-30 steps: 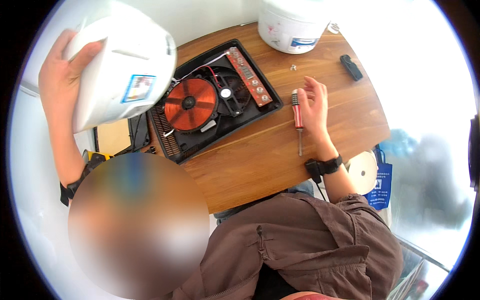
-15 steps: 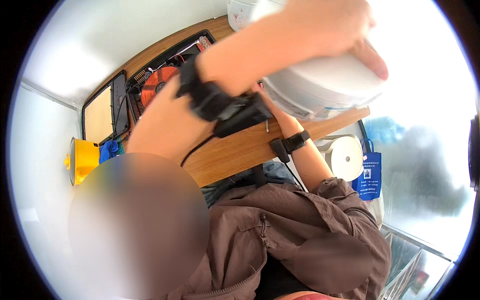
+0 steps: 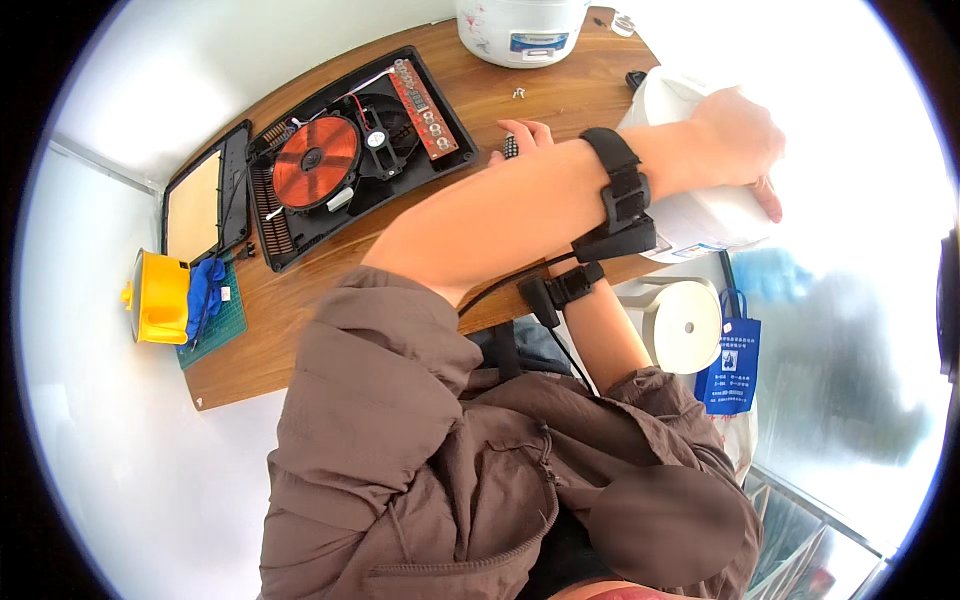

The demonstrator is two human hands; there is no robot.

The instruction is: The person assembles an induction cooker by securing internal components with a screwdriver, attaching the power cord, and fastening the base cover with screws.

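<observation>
Reaching across the body, the left hand grips the white appliance at the bench edge, right of the frame; it may tip off. The right hand, half hidden, seems to rest on a screwdriver.
</observation>
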